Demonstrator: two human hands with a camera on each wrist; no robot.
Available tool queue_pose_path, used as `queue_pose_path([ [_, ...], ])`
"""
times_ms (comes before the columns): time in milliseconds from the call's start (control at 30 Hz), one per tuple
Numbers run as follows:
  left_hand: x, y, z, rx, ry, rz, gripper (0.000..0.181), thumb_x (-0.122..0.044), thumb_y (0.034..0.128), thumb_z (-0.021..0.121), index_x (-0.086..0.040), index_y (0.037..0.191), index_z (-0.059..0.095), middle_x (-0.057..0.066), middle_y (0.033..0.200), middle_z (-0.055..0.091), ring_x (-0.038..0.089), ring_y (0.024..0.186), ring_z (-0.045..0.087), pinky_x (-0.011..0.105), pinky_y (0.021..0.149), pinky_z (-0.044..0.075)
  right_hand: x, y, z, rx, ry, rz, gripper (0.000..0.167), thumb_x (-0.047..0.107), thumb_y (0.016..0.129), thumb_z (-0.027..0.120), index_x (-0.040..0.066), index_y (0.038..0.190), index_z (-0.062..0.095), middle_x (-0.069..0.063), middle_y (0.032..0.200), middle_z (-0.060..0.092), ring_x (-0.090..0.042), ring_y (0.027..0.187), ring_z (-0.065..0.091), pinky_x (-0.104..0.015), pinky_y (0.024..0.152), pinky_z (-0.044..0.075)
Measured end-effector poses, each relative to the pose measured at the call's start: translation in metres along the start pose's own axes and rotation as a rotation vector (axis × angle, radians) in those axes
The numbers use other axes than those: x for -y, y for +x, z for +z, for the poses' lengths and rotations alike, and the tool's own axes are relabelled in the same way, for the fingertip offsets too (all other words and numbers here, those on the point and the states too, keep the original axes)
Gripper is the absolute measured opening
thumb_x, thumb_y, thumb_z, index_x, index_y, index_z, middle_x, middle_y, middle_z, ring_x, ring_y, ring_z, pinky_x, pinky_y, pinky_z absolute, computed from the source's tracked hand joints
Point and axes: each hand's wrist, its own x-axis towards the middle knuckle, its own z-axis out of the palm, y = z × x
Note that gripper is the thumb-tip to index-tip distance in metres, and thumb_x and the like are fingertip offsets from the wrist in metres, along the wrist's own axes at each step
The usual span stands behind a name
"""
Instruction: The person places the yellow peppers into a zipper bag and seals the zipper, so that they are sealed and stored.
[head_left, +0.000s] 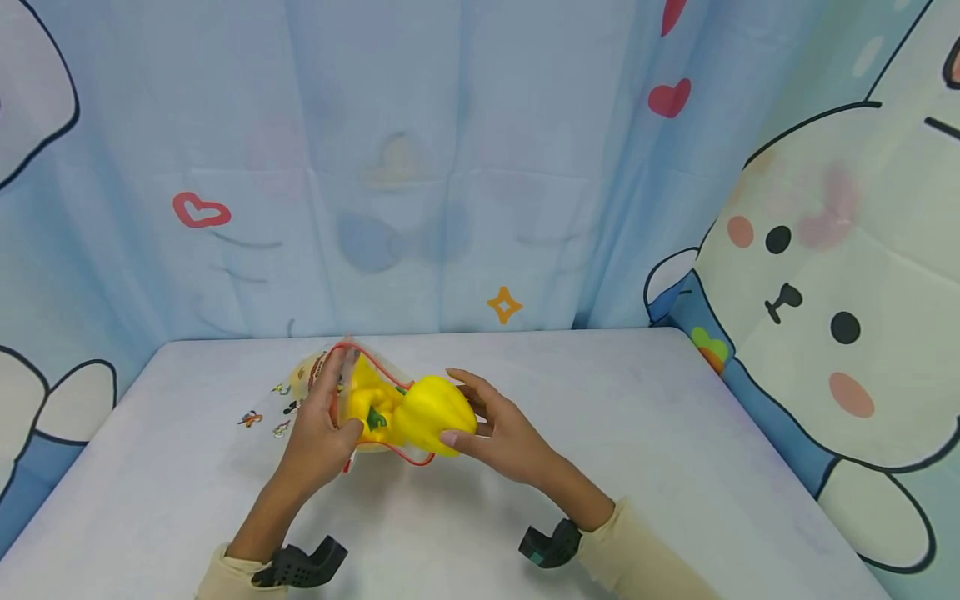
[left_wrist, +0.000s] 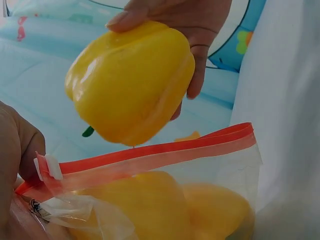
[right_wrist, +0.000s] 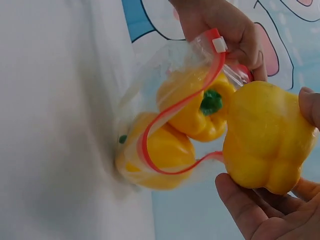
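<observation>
My right hand (head_left: 498, 429) grips a yellow bell pepper (head_left: 435, 414) between thumb and fingers, at the mouth of a clear zip bag (right_wrist: 131, 95). The bag has a red zip edge (left_wrist: 165, 155) with a white slider (right_wrist: 219, 44). My left hand (head_left: 321, 429) holds the bag by its rim, thumb on the near side, so that the mouth gapes toward the right hand. Two more yellow peppers lie inside: one (right_wrist: 162, 150) low down, the other (right_wrist: 192, 107) with its green stem facing out. In the left wrist view the gripped pepper is above the red edge.
A white-covered table (head_left: 637, 433) lies under the hands. Behind it hangs a light blue curtain (head_left: 375, 108) printed with hearts and cartoon animals. Small printed figures (head_left: 281, 408) show on the bag's far left side. Dark wrist devices (head_left: 551, 543) sit on both wrists.
</observation>
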Motion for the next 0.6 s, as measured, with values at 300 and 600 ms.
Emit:
queue_pose_path([
  [300, 0.001, 0.0, 0.001, -0.006, -0.006, 0.027, 0.09, 0.016, 0.0756, 0.051, -0.007, 0.156, 0.018, 0.003, 0.161, 0.016, 0.023, 0.101, 0.043, 0.017, 0.06, 0.047, 0.002, 0.011, 0.017, 0.016, 0.039, -0.006, 0.063, 0.01, 0.088, 0.071, 0.012, 0.144, 0.042, -0.006, 0.138, 0.048, -0.024, 0.115, 0.055, -0.033, 0.091, 0.051],
  [600, 0.001, -0.001, 0.002, 0.008, -0.018, 0.043, 0.09, 0.016, 0.0752, 0.052, -0.006, 0.155, 0.017, 0.004, 0.16, 0.018, 0.028, 0.126, 0.036, 0.017, 0.084, 0.049, 0.015, 0.019, 0.024, 0.047, -0.07, -0.069, 0.064, 0.009, 0.089, 0.069, 0.008, 0.146, 0.04, -0.008, 0.14, 0.049, -0.023, 0.112, 0.057, -0.03, 0.091, 0.05],
])
